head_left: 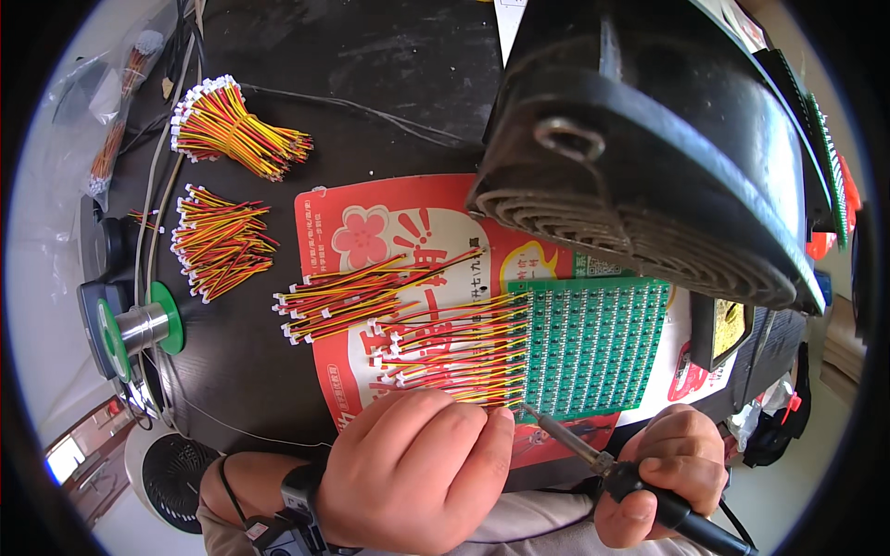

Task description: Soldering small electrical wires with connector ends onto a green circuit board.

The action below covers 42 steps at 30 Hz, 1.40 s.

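My right hand (675,468) is wrapped around the black handle of a soldering iron (640,486). The iron's metal tip meets the lower left corner of a green circuit board panel (593,347), close to my left fingertips. My left hand (422,468) is closed in a pinch at that corner; whatever sits between thumb and finger is hidden. Along the panel's left edge runs a row of red, black and yellow wire leads (454,343) with white connectors pointing left. Thin solder wire leads from a green-flanged spool (144,329) toward my left wrist.
Loose leads (338,295) lie on the red printed sheet (320,218). Farther left are a pile of leads (222,243) and a banded bundle (243,130). A big black fume-extractor-like housing (649,157) overhangs the panel's far side. Yellow sponge (731,326) sits at right.
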Motion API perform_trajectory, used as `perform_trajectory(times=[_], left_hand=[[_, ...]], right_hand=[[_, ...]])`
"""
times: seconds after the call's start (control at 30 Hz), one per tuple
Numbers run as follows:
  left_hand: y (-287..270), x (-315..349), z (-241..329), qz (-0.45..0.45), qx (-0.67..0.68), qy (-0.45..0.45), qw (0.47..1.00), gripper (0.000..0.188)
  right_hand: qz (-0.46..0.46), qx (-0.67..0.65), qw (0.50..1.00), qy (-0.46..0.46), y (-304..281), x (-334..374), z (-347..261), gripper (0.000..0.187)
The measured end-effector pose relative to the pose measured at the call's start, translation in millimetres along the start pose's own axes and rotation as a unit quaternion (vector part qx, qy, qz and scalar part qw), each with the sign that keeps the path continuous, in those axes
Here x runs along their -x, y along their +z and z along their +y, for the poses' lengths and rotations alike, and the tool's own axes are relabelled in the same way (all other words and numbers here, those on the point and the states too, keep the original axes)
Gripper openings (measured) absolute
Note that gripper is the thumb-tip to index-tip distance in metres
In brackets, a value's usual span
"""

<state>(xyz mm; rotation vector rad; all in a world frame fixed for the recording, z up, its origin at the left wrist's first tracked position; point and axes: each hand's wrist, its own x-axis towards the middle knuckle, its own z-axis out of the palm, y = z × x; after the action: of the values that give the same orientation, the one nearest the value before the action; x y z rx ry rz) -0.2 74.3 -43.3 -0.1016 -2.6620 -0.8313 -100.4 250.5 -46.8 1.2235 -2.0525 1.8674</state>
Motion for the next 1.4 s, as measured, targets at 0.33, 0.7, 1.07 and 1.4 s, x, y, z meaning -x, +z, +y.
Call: perform_trajectory(times=[0.33, 0.7, 1.07, 1.4], left_hand=[[-4, -7, -3, -0.027, -0.002, 0.051, 0.998, 0.027], [-2, -5, 2, -0.023, -0.030, 0.035, 0.999, 0.026], [0, -5, 4, 0.001, 0.005, 0.011, 1.000, 0.025], [0, 1, -1, -0.002, 0.003, -0.001, 1.000, 0.024]], right_hand=[[0.005, 0.014, 1.000, 0.010, -1, -2, -5, 0.023], [0.060, 0.045, 0.997, -0.016, 0, 5, 0, 0.026], [-0.184, 0.043, 0.979, 0.079, -57, 2, -19, 0.047], [0.014, 0.008, 1.000, -0.002, 3, -1, -1, 0.021]])
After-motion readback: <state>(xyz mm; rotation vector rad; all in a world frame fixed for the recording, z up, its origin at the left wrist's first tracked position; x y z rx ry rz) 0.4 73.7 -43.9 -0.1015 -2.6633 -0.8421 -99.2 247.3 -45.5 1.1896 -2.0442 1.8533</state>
